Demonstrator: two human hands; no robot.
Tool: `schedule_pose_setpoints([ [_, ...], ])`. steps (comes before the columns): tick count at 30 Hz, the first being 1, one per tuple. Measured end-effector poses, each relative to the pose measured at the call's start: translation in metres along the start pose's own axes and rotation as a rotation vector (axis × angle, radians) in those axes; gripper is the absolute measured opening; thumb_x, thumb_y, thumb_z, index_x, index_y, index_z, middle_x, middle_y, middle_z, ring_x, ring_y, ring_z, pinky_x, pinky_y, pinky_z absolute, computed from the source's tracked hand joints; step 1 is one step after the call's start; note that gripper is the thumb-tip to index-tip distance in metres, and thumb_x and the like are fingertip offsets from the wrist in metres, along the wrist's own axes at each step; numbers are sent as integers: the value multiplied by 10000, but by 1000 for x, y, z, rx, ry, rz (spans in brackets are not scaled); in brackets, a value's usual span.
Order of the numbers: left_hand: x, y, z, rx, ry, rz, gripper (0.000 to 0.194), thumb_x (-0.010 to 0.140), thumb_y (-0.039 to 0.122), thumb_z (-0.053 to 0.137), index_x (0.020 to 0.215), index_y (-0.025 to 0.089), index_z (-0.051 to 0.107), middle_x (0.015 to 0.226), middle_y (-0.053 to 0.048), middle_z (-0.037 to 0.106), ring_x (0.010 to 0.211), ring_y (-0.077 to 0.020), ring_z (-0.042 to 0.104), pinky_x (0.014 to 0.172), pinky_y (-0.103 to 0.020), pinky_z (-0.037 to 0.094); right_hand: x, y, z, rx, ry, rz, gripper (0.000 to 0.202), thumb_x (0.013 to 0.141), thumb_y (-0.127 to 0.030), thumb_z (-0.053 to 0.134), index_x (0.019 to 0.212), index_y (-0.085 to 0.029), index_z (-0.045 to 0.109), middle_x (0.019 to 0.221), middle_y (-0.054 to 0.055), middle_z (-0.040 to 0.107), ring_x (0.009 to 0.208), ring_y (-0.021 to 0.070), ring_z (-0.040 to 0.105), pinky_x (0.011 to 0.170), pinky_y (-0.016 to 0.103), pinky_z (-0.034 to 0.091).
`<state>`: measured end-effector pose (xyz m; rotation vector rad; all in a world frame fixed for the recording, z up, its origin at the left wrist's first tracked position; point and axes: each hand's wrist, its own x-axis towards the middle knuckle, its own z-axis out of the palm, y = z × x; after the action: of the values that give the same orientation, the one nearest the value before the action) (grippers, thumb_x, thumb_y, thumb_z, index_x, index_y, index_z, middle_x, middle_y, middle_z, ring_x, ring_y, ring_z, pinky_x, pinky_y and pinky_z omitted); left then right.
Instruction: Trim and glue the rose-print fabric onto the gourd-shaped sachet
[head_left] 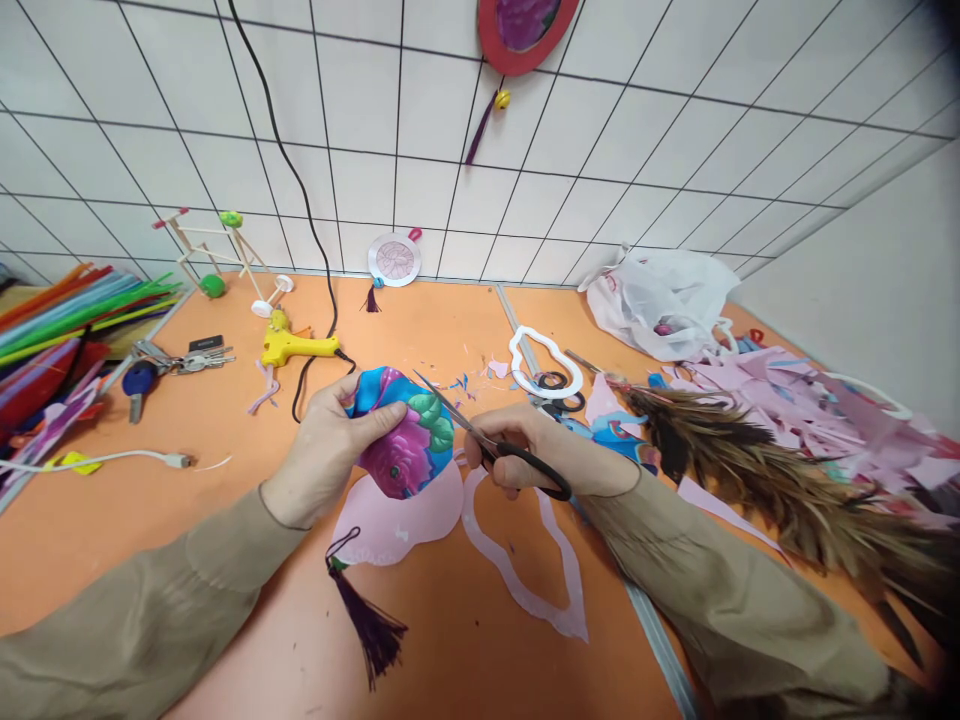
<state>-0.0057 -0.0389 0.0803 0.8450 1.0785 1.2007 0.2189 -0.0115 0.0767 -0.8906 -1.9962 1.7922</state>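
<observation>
A rounded piece of blue fabric with a purple-pink flower and green leaves (401,450) is pinched between the thumb and fingers of my left hand (330,445). My right hand (536,450) is closed round the black handles of a pair of scissors (534,470), whose blades point up and left, over the fabric's right side. Beneath the fabric lies a pink cloud-shaped piece (401,525), partly covered. A pink cut-out frame (510,570) rests to its right, under my right hand. The dark purple tassel (371,620) lies on the pink piece's lower left edge.
On the left are a yellow glue gun (296,345), keys (142,380), a white cable (135,457) and coloured strips (82,310). A white wavy frame (544,360), plastic bag (660,300), pink scraps (795,400) and brown feathers (765,480) are at the right.
</observation>
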Motion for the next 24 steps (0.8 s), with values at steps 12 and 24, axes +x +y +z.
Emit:
schedule_pose_setpoints([
  [12, 0, 0, 0, 14, -18, -33, 385, 548, 305, 915, 786, 143, 659, 660, -30, 741, 544, -145, 671, 534, -233, 548, 0, 3, -2, -22, 18, 15, 484, 709, -598, 730, 736, -146, 560, 619, -31, 489, 490, 77, 496, 413, 188, 421],
  [24, 0, -1, -1, 4, -11, -51, 358, 561, 282, 912, 788, 151, 669, 650, -37, 731, 548, -169, 679, 565, -265, 557, 1, 1, -4, -36, 10, 8, 502, 714, -615, 720, 709, -145, 546, 596, -44, 464, 449, 55, 465, 388, 163, 409],
])
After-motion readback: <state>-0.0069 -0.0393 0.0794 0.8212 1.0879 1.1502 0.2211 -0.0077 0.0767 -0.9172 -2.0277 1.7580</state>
